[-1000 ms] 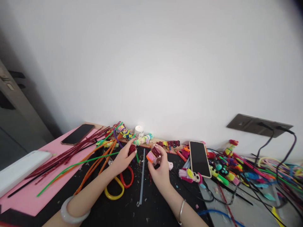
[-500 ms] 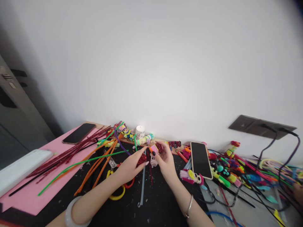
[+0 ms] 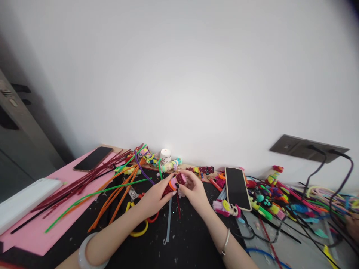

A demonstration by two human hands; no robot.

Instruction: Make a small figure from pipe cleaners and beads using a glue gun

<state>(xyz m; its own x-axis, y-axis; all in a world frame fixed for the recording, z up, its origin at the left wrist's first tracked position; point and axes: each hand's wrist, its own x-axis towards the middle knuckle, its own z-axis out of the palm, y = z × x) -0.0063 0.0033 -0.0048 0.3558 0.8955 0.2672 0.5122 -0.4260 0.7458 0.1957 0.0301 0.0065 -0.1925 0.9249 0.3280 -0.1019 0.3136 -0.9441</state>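
Note:
Between my two hands is a small pipe-cleaner doll (image 3: 173, 182) in dark red, orange and pink. My left hand (image 3: 157, 195) closes around its glittery dark red lower part. Fingers of my right hand (image 3: 195, 189) pinch the pink and dark red upper part, and the two parts meet. Part of the doll is hidden behind the fingers. Below my hands lies a pale blue-grey strip (image 3: 168, 222) on the black mat (image 3: 193, 243). Scissors with yellow handles (image 3: 139, 234) rest by my left forearm, partly covered by it.
Dark red stems (image 3: 84, 182), orange stems (image 3: 112, 200) and green stems (image 3: 75, 203) spread at left, near a black phone (image 3: 93, 158) and a white box (image 3: 26, 203). At right lie a light-rimmed phone (image 3: 238, 188), a pink doll (image 3: 226, 208) and cables. A paper cup (image 3: 165, 155) stands by the wall.
The pink and orange piece in my right hand has moved left against the dark red piece in my left hand. Before, a gap showed between them.

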